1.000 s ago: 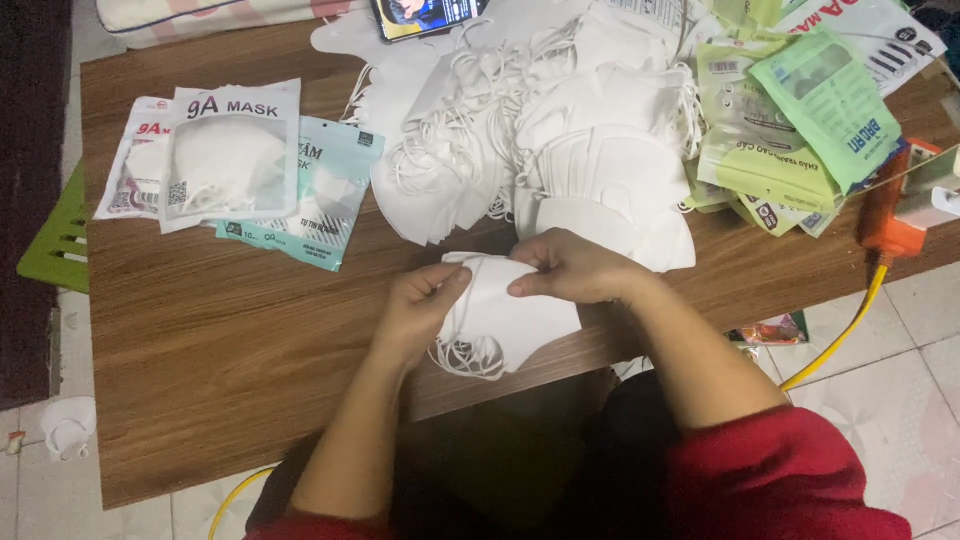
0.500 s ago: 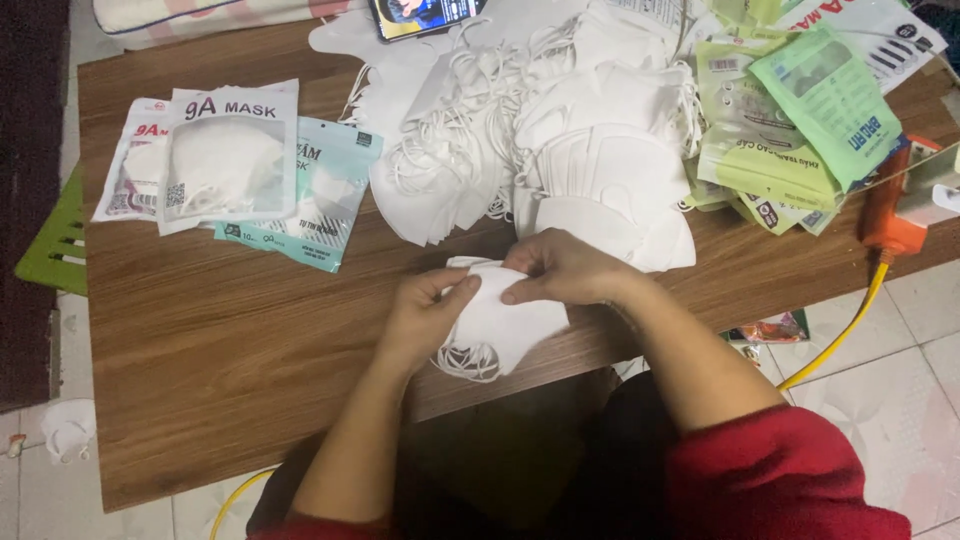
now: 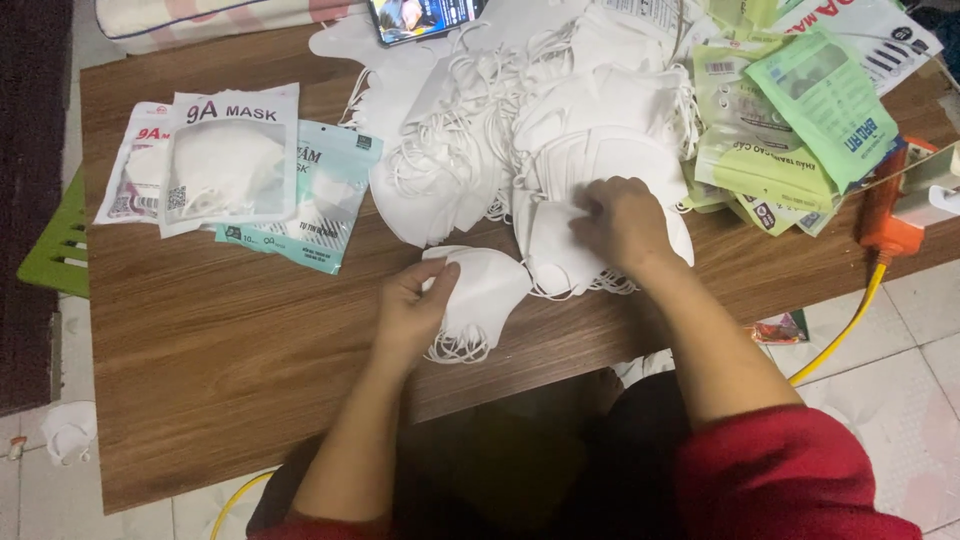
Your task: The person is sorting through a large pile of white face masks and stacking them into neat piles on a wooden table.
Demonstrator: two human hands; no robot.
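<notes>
Resting on the wooden tabletop (image 3: 230, 370), left hand (image 3: 412, 305) clamped on a folded white mask (image 3: 485, 290) (near front edge), right hand (image 3: 622, 222) pinching a mask atop the white mask pile (image 3: 560, 130), packaged masks (image 3: 235, 165) well left.

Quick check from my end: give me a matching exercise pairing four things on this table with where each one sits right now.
Things:
1. Small stack of white masks under the left hand
2. Orange tool with yellow cable
3. Clear-fronted packaged masks
4. Pale green flat packets

Places:
A. Far right table edge
B. Left side of the wooden table
C. Near the front edge, centre
D. Upper right, beside the big white mask pile

Pairs: 1-C, 2-A, 3-B, 4-D
</notes>
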